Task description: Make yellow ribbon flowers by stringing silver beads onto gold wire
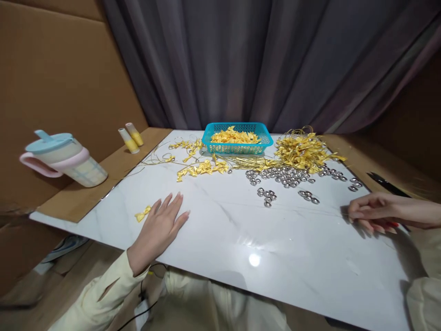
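Bow (142, 214): small yellow ribbon bow, lies flat on the bench (241, 239), lower left of frame, just beside the left hand's little-finger side; contact cannot be told.
Left hand (160, 227): laid palm-down, fingers spread and flat on the bench, nothing gripped. Cream sleeve seen at the wrist.
Right hand (370, 212): right edge of frame, fingers curled loosely, resting on the bench edge; whether anything is pinched cannot be told.
Basket (237, 138): blue mesh, top centre, filled with yellow bows.
Loose bows (201, 168): scattered left of and in front of the basket.
Ribbon pile (303, 151): yellow and gold, heaped right of the basket.
Metal beads (285, 177): silver, spread in front of the pile, centre-right; well apart from both hands.
Jug (65, 158): pastel, blue lid, pink handle, far left on cardboard.
Spools (131, 137): two small, yellow-tipped, upper left, beside the bench corner.
Dark tool (387, 184): right side, beyond the right hand; kind not discernible.
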A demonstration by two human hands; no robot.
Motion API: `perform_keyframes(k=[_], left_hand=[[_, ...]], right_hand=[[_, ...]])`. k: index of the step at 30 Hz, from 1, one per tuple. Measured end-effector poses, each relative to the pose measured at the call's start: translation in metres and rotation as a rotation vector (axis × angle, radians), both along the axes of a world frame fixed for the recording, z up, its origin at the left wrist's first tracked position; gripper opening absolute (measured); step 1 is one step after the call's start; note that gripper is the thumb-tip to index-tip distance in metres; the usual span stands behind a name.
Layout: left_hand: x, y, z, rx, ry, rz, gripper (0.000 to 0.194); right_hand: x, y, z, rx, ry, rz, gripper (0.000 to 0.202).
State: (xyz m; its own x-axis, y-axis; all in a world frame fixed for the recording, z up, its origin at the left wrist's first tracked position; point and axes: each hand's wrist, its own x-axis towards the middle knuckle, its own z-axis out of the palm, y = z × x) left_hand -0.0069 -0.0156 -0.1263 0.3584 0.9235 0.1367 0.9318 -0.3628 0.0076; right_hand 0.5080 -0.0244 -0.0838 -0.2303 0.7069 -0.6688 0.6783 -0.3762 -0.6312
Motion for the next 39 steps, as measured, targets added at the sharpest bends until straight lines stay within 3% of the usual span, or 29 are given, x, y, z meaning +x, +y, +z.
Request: perform_keyframes(k=[14,17,23,27,39], left_hand=[[-0.010,0.003,-0.007,0.009,-0.117,0.174,0.068],[-0.007,0.005,-0.003,-0.006,-0.144,0.154,0.068],[0.016,0.007,-0.002,-0.100,-0.137,-0.056,0.065],[0.020,0.009,-0.007,-0.076,-0.140,-0.014,0.068],[0.008,0.009,-0.009,-0.023,-0.114,0.077,0.073]], right_hand=[[-0.006,-0.001,0.002,-0.027,-0.004,-0.019,0.038],[-0.010,-0.001,0.005,-0.029,-0.024,-0.006,0.035],[-0.011,0.001,0.005,-0.013,-0.045,0.054,0.039],[-0.007,0.004,0.001,-0.012,-0.080,0.103,0.040],[-0.007,0.000,0.006,0.030,-0.046,0.018,0.042]])
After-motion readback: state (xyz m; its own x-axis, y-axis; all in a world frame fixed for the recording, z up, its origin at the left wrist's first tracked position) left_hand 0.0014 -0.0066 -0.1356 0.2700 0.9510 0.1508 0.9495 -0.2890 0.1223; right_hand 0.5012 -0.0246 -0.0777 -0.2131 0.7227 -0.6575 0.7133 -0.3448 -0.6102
